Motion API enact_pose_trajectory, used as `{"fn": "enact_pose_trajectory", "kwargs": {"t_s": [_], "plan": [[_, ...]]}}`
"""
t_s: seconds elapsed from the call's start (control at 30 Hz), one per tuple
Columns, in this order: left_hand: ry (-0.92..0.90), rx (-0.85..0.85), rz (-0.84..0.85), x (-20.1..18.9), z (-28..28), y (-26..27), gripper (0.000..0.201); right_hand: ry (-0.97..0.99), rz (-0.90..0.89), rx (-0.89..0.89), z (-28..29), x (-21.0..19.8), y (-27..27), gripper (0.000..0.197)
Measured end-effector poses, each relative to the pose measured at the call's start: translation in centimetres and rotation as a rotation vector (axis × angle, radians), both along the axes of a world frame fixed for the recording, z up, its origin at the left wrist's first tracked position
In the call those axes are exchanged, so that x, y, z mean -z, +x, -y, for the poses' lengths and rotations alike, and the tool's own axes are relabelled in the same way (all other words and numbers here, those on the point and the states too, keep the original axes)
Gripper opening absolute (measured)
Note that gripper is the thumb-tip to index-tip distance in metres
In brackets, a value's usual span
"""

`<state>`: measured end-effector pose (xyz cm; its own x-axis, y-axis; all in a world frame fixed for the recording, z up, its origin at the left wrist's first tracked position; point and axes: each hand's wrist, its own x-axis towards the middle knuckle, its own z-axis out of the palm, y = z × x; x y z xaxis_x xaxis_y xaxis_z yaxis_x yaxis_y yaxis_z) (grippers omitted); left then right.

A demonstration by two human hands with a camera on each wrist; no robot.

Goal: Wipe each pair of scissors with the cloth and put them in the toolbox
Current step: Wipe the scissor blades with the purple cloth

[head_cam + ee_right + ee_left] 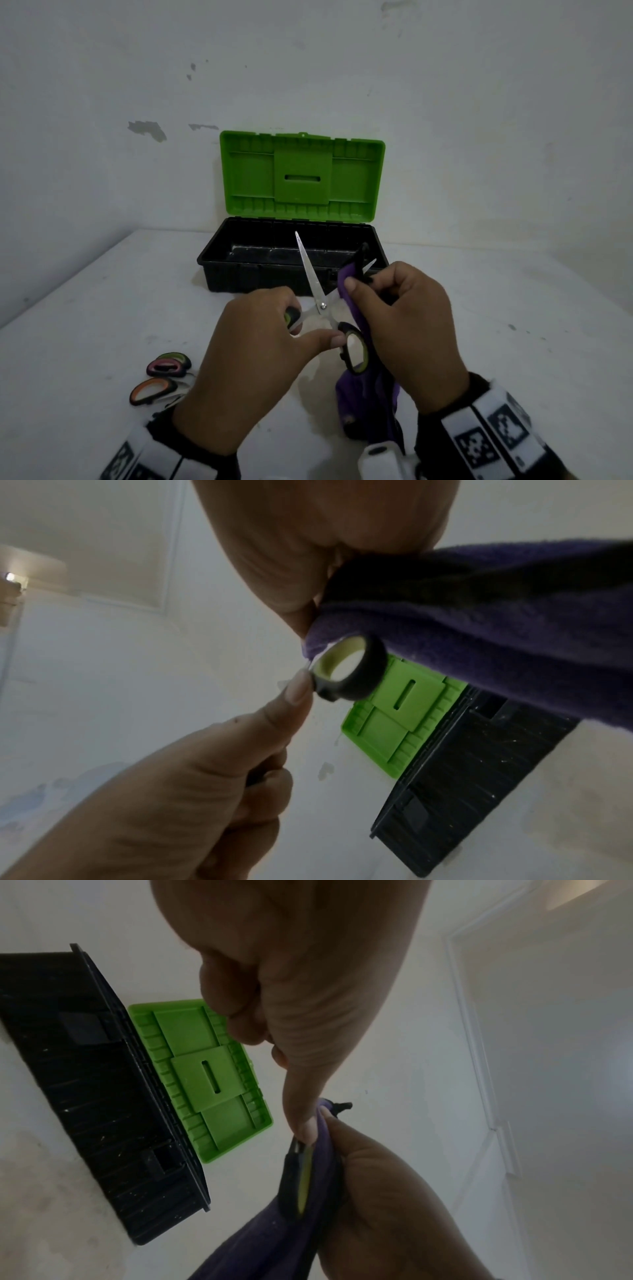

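My left hand (274, 329) grips a pair of scissors (317, 294) with black and yellow-green handles, blades spread wide; its thumb presses the lower handle ring (354, 347) (346, 669). My right hand (390, 308) pinches a purple cloth (366, 394) (496, 631) (267, 1240) folded round the right blade, whose tip pokes out past the cloth. The cloth hangs down to the table. Behind the hands stands the toolbox (239, 270), its black tray open with nothing seen inside, green lid (301, 174) upright against the wall.
More scissors lie on the white table at the lower left: one with pink handles (168, 366) and one with orange handles (150, 390). A white wall (308, 68) rises right behind the toolbox. Bare tabletop (513, 325) spreads to the right.
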<state>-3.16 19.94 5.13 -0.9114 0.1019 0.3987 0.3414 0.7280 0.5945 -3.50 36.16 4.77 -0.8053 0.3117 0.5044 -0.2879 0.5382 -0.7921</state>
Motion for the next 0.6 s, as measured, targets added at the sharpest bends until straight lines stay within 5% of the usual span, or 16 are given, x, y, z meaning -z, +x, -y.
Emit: {"fn": "enact_pose_trajectory", "kwargs": {"t_s": [0.6], "plan": [[0.057, 0.003, 0.014, 0.18, 0.11, 0.55, 0.052, -0.017, -0.064, 0.037, -0.37, 0.11, -0.18, 0.029]]}}
